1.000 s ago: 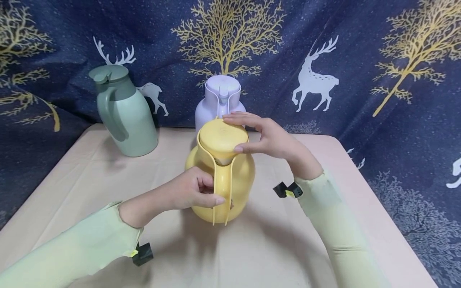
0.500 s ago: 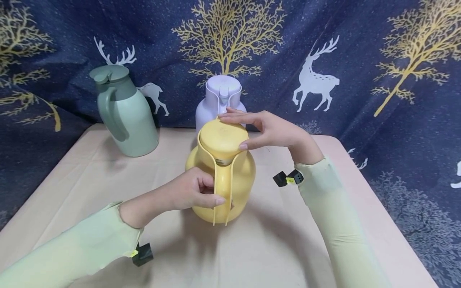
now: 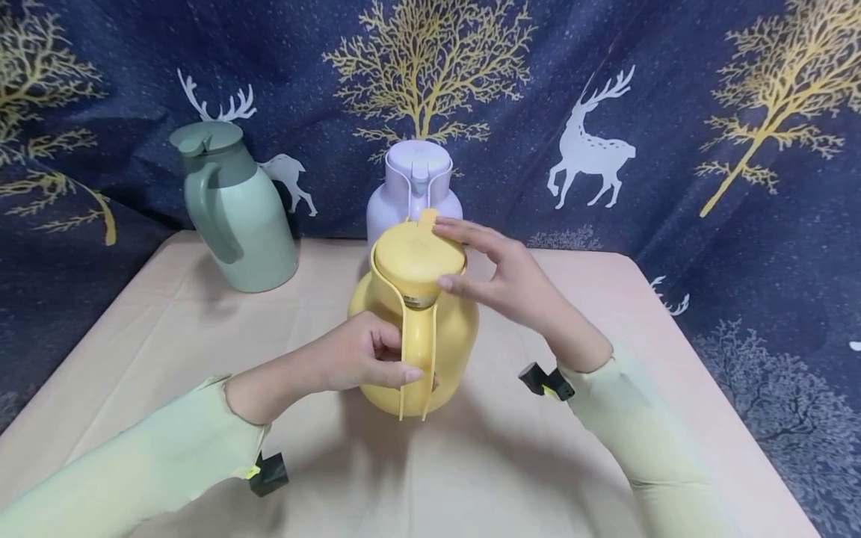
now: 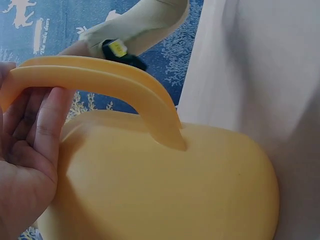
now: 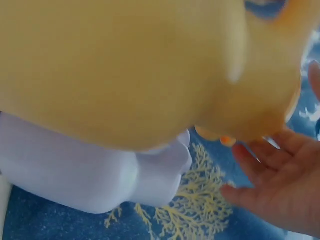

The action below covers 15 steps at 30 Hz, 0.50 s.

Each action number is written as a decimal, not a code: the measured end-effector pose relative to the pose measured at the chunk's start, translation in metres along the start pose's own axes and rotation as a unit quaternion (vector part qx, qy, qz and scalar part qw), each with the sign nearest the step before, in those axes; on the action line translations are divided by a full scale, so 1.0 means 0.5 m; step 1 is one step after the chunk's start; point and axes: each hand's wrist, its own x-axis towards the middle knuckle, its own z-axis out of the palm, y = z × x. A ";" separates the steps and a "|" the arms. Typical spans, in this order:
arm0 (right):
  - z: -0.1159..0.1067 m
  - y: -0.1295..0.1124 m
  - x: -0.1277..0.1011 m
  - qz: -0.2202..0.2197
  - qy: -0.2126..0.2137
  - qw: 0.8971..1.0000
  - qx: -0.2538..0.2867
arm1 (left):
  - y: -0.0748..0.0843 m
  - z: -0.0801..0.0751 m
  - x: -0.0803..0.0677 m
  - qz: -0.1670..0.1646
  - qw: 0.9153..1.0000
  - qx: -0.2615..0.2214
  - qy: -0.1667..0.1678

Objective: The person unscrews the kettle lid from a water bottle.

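Note:
A yellow thermos jug point(image 3: 454, 344) stands mid-table, its handle point(image 3: 418, 340) facing me. My left hand point(image 3: 350, 355) grips that handle, with the thumb across its outer face; the left wrist view shows fingers behind the handle point(image 4: 95, 80). On top sits the round yellow lid point(image 3: 417, 254), with a printed strip visible under its front edge. My right hand point(image 3: 504, 280) is spread along the lid's right side, fingers towards the back and thumb at the front. In the right wrist view the right hand point(image 5: 285, 185) looks loose, its thumb apart from the yellow surface.
Directly behind the yellow jug stands a lilac jug point(image 3: 418, 161), partly hidden. A green jug point(image 3: 245, 224) stands at the back left. All rest on a table with a pale cloth point(image 3: 323, 463). A dark blue patterned curtain point(image 3: 498, 164) hangs behind.
The right hand first turns leftwards over the lid, then swings back right, uncovering a yellow tab behind the lid. The printed strip has come into view under the lid. The left hand stays still.

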 end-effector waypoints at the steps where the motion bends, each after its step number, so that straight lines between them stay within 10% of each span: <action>1: 0.006 -0.003 -0.004 0.000 0.007 1.000 -0.004 | 0.000 -0.001 0.000 0.000 1.000 0.003 0.000; 15: 0.014 0.012 0.009 -0.009 -0.007 0.998 0.061 | 0.000 -0.002 0.004 -0.012 0.999 0.029 0.007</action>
